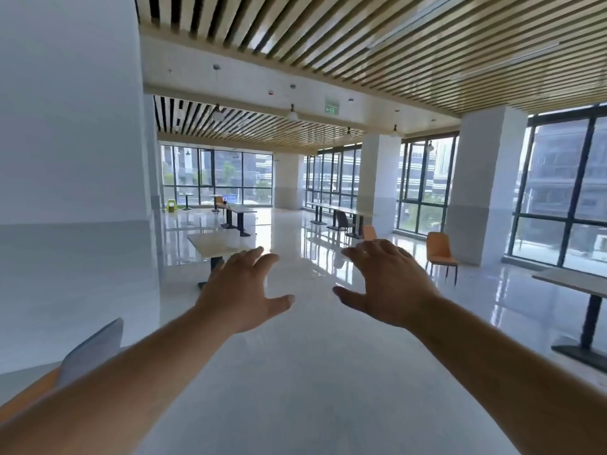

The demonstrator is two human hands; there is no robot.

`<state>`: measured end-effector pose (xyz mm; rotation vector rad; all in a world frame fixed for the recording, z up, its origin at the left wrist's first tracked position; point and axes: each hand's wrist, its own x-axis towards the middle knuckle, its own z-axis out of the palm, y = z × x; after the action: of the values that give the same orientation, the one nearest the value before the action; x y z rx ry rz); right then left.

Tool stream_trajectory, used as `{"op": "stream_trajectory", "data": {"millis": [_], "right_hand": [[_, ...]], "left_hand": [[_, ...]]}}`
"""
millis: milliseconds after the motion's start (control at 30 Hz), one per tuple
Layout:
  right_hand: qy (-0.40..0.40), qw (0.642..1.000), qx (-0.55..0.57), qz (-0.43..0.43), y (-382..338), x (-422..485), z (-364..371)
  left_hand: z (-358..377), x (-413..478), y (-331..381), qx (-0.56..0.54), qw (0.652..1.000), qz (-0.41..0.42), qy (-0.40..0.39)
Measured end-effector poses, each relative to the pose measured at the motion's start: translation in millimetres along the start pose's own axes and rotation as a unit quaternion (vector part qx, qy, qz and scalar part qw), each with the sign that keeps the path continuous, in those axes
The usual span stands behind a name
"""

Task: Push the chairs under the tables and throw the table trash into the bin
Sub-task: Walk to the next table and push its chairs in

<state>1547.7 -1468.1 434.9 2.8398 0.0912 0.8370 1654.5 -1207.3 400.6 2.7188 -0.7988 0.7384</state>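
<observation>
My left hand (241,290) and my right hand (384,280) are stretched out in front of me over the glossy floor, fingers spread, holding nothing. An orange chair (440,249) stands alone on the floor to the right, apart from any table. Just past my right hand shows the back of another orange chair (369,232). A dark chair (342,221) stands by the long table (348,211) at the windows. A light-topped table (216,246) stands beyond my left hand. At the lower left corner, a grey and orange chair back (95,349) is close to my left arm.
A white wall and pillar (72,159) fill the left side. A table on a dark pedestal (581,280) stands at the right edge. More tables (241,211) and a green object (171,205) lie far back by the windows. White columns (377,178) line the right.
</observation>
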Motion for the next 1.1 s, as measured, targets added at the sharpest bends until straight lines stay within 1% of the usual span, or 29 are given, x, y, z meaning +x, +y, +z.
{"op": "stream_trajectory", "data": {"millis": [167,333,467,667,733,833,900,1033,1100], "right_hand": [[-0.046,0.995,0.041,-0.072,-5,127,115],[-0.058,0.985,0.114,-0.119,-40,263,209],[-0.055,0.968,0.185,-0.162,-98,352,271],[-0.024,0.953,0.182,-0.242,-178,491,351],[-0.025,0.951,0.175,-0.255,-197,538,373],[-0.032,0.95,0.145,-0.275,-211,608,398],[-0.021,0.954,0.138,-0.267,-215,659,411],[-0.001,0.958,0.17,-0.229,-224,745,441],[-0.002,0.956,0.172,-0.239,-236,781,466]], "left_hand": [[51,70,-85,0.058,0.995,-0.062,-0.053],[80,126,-183,0.109,0.982,-0.134,-0.077],[104,161,-263,0.113,0.972,-0.194,-0.073],[149,229,-393,0.126,0.964,-0.23,-0.034],[168,255,-439,0.116,0.962,-0.244,-0.034],[189,294,-504,0.111,0.959,-0.255,-0.057],[195,323,-547,0.121,0.956,-0.26,-0.058],[209,378,-614,0.127,0.95,-0.279,-0.051],[222,402,-642,0.141,0.949,-0.277,-0.055]]}}
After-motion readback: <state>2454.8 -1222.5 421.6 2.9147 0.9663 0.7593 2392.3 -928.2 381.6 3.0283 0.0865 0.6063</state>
